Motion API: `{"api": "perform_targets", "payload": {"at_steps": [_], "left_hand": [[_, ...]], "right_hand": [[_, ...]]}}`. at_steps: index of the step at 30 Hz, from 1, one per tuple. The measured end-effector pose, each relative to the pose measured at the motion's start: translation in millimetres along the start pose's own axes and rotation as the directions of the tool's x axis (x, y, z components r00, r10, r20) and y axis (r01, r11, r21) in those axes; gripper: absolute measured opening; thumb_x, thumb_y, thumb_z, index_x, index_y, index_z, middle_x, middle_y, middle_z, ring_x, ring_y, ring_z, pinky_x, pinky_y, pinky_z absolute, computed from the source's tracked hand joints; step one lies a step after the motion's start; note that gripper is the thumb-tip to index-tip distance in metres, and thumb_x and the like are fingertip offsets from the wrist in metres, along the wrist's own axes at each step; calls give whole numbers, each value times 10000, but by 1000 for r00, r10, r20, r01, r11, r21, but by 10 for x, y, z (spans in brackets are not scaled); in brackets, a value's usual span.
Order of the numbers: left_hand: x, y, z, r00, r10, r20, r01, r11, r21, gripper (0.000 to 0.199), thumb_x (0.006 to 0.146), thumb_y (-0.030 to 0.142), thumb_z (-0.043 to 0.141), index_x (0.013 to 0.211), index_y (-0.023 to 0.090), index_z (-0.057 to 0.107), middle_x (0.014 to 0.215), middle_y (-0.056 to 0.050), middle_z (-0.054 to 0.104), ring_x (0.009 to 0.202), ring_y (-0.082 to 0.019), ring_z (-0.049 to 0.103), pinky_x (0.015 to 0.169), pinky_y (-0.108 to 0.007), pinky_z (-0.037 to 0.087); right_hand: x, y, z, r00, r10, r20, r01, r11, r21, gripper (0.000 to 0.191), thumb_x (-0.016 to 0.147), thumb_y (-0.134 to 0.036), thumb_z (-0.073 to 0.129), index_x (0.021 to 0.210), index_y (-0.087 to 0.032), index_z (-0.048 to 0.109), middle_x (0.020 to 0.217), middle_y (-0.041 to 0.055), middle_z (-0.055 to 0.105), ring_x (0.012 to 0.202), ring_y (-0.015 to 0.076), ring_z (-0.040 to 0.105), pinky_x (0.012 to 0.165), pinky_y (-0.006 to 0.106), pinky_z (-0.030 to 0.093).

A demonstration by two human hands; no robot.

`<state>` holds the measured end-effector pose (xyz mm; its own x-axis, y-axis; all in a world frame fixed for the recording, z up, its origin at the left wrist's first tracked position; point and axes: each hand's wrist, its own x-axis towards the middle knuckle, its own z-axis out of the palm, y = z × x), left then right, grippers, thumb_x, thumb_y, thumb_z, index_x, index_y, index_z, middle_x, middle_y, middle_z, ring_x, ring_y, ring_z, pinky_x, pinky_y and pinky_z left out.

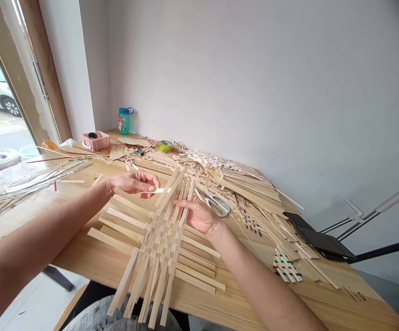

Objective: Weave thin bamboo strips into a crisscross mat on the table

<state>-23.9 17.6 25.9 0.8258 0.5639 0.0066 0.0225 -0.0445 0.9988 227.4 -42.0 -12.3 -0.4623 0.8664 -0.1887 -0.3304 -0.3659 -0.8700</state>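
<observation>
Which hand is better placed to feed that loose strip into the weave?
Left, probably: the left hand pinches the pale bamboo strip right at the edge of the bamboo weave, while the right hand sits against the upright strips, apparently steadying them.

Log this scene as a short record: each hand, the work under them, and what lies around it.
Left hand: pinches a loose bamboo strip
Right hand: lies against the upright strips at the weave's far edge
Work: crisscrossed bamboo weave, strip ends sticking out, on a wooden table
Nearby: scissors beside the right hand; heaped bamboo strips
Far end: green water bottle, pink box, tape roll
</observation>
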Motion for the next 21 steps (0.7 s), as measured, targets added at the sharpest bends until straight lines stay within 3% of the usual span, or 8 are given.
{"api": "perform_targets", "payload": {"at_steps": [11, 21], "left_hand": [[2, -109, -153, 998, -35, -60, 33, 999, -25, 284, 803, 306, 781, 937, 107, 628, 648, 22, 592, 562, -75, 492, 524, -180, 342], [24, -108, 2, 999, -47, -4, 46, 998, -52, 275, 778, 323, 806, 878, 103, 676, 666, -16, 612, 585, -88, 511, 524, -187, 355]], "right_hand": [[44, 0, -82, 1000, 12, -21, -12, 1000, 20, 285, 625, -147, 860, 877, -135, 728, 809, 39, 777, 756, 186, 724, 789, 340, 576], [40, 55, -66, 998, 54, 37, -53, 998, -22, 359, 603, -184, 885, 930, -147, 741, 825, 40, 781, 801, 189, 746, 848, 348, 572]]}}
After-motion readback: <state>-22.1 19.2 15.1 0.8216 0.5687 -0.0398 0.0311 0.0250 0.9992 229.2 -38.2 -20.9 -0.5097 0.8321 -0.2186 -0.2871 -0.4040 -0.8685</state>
